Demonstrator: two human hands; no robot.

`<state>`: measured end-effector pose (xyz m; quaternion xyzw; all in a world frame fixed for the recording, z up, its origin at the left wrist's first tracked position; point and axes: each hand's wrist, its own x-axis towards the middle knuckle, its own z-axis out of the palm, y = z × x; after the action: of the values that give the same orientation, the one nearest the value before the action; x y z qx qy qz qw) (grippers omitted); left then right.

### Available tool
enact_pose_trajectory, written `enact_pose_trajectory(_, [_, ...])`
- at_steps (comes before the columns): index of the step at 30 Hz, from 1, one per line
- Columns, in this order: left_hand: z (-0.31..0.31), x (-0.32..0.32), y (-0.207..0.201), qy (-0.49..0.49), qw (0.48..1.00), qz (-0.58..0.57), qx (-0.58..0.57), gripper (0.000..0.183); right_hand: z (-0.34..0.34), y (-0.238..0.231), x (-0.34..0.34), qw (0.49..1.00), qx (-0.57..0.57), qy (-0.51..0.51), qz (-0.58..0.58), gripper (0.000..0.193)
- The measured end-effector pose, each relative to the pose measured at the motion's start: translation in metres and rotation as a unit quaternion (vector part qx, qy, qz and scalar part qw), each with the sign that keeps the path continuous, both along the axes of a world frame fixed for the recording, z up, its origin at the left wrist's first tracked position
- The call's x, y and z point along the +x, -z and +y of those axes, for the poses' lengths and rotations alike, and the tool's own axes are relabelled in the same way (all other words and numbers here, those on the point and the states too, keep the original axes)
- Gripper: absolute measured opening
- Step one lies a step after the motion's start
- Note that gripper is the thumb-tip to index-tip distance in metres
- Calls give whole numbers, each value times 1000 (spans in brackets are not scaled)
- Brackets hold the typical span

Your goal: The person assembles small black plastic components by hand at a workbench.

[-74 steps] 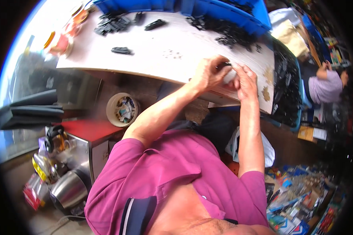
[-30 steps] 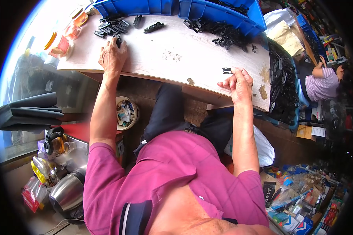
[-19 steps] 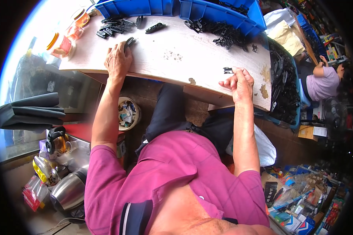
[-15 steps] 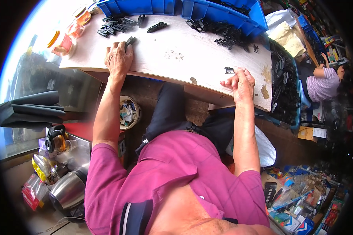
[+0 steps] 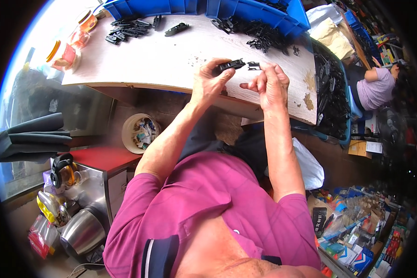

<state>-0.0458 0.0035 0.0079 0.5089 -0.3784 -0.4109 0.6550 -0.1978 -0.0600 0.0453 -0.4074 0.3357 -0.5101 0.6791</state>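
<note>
Above the table's front edge, my left hand [image 5: 209, 81] pinches a long black plastic part [image 5: 231, 65] between thumb and fingers. Facing it, my right hand [image 5: 272, 85] grips a small black forked plastic piece [image 5: 254, 66] with its fingertips. The two pieces are close together, with a narrow gap between them. On the light wooden table [image 5: 157, 60] lie a pile of long black parts [image 5: 127, 30] at the back left and a single long black part [image 5: 176, 29] beside it. A heap of small black pieces [image 5: 264, 39] sits at the back right.
Blue bins [image 5: 264, 17] line the table's back edge. Jars with orange lids [image 5: 60, 53] stand at the left corner. Right of the table is a blue tub of black parts [image 5: 346, 120]; a waste bucket [image 5: 130, 139] sits below. Another person [image 5: 380, 88] works at the far right.
My left hand has moved right from the table's left part, bringing the long black part up to the small forked piece. My right hand has shifted slightly left and up, still holding its piece.
</note>
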Motion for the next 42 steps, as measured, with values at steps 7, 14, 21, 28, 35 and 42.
enact_pose_trajectory(7, [-8,0,4,66,996,-64,-2,27,2,12,11,999,-16,-23,31,12])
enact_pose_trajectory(14, [-11,-2,8,32,981,-183,-54,31,1,25,11,997,-20,-20,76,12])
enact_pose_trajectory(21, [-15,3,10,66,980,-190,2,33,0,29,13,998,-24,-12,57,14])
enact_pose_trajectory(28, [-14,5,11,54,984,-171,-4,33,-2,25,14,996,-34,-17,84,14])
enact_pose_trajectory(35, [-12,8,4,75,983,-163,25,34,-1,23,14,995,-41,-25,88,14])
enact_pose_trajectory(42, [-11,8,0,111,985,-126,40,31,-1,21,14,994,-41,-11,99,14])
